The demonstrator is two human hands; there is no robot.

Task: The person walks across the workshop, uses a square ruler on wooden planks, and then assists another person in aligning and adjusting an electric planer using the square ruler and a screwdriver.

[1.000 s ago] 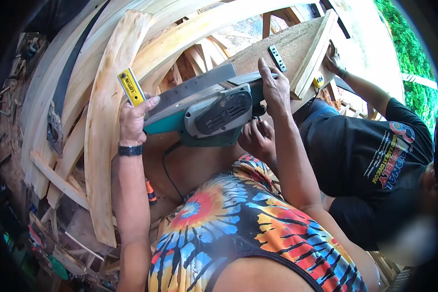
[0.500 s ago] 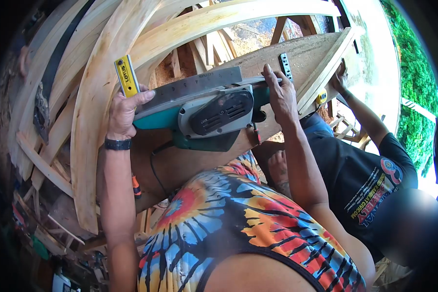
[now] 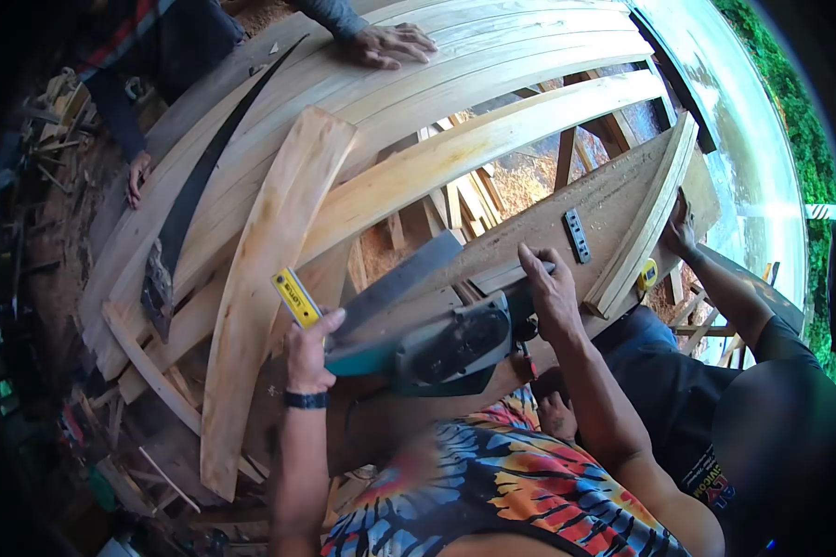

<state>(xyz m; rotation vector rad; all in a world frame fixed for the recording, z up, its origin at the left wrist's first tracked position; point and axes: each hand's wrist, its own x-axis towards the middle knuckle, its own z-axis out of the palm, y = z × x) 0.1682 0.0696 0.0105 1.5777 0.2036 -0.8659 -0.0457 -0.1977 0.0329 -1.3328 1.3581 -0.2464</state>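
My left hand (image 3: 310,357) is closed around a try square, its thumb on the yellow stock (image 3: 295,295) and the steel blade (image 3: 404,280) slanting up to the right. Below the blade an electric planer (image 3: 455,342), teal and black, lies on its side, blurred, with its flat sole facing away from me. The planer's teal rear end meets my left hand. My right hand (image 3: 553,295) grips the planer's front end, thumb and fingers closed at the tip of the sole. A wide wooden board (image 3: 529,218) lies beneath and beyond the planer.
Another person's hand (image 3: 683,227) rests by a wooden strip (image 3: 648,223) at right, near a yellow tape measure (image 3: 647,274). At the top, a co-worker's hand (image 3: 392,45) lies on pale planks (image 3: 474,46). A handsaw (image 3: 209,167) and a perforated metal piece (image 3: 577,236) lie on the wood.
My view has shifted, so the hands and planer appear lower and further right. The planer has tilted, showing more of its sole. A co-worker's hands have come into view at the top left.
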